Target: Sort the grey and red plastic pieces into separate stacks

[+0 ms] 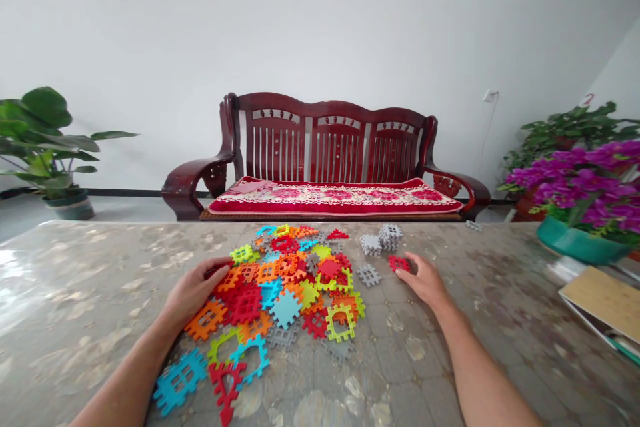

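A heap of notched plastic interlocking tiles in red, orange, blue, green and grey lies on the table point(390, 360). At the heap's left edge, my left hand point(196, 288) has its fingers and thumb closed around a red tile point(226, 267), mostly hidden by the hand. Right of the heap, my right hand point(424, 280) pinches a red window tile point(399, 263) by its right side, close to the tabletop. Just beyond it stand two grey tile stacks point(371, 244), and a single grey window tile point(369, 275) lies flat nearby.
A blue window tile point(180, 380) and a red triangular tile point(227, 387) lie at the heap's near left. On the right are a green pot with purple flowers point(575, 240) and a cardboard box point(605, 300). A wooden bench point(330, 110) stands behind the table.
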A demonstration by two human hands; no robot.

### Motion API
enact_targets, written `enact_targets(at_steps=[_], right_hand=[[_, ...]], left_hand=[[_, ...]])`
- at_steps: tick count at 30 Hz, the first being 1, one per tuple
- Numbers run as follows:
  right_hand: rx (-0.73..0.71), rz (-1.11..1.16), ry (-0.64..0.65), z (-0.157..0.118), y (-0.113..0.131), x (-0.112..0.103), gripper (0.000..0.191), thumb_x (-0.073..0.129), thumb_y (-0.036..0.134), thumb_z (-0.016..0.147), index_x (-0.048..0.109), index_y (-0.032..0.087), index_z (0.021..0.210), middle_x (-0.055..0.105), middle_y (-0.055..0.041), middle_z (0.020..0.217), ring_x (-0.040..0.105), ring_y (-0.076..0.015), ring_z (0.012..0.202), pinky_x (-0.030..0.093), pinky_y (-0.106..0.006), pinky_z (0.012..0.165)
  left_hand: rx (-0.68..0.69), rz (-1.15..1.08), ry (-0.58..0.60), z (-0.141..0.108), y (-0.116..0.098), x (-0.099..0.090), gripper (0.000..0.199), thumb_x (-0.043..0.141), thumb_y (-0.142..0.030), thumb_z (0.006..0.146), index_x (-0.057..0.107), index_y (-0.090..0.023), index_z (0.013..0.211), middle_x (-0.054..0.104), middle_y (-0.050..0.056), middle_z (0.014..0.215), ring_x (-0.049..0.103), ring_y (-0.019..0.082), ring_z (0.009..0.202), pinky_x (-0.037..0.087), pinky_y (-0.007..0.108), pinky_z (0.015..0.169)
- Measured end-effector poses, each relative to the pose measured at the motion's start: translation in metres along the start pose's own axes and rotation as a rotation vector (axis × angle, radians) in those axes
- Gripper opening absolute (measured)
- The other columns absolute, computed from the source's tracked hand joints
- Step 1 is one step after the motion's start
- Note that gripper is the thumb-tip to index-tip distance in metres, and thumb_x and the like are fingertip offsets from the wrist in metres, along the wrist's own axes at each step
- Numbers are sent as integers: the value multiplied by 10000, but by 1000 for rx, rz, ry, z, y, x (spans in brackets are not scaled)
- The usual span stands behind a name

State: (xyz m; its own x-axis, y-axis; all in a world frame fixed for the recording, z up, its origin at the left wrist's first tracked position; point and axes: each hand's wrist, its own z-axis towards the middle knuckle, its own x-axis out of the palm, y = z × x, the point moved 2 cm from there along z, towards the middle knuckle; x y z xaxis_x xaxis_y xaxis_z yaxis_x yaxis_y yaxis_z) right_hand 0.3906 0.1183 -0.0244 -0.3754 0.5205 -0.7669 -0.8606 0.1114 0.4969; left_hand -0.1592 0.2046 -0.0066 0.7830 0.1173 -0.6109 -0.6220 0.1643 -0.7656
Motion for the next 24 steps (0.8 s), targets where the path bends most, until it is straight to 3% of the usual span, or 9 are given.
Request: enact_targets(at_steps=[11,24], right_hand=[[15,-156,66,3,13,-1,440,557,289,810,623,202,1236,698,-90,1147,615,-255,1058,445,-397,944],[32,-108,49,6,8,3,427,589,371,790,649,230,1189,719,-85,1069,646,-253,1003,478,-406,889]], left_hand=[[18,35,39,2,8,1,578,527,-654,760,706,-216,1092,725,72,1143,648,286,1071,465,382,994],[29,37,12,1,5,0,558,542,-648,746,723,-218,1051,740,65,1099,670,277,1019,496,365,944]])
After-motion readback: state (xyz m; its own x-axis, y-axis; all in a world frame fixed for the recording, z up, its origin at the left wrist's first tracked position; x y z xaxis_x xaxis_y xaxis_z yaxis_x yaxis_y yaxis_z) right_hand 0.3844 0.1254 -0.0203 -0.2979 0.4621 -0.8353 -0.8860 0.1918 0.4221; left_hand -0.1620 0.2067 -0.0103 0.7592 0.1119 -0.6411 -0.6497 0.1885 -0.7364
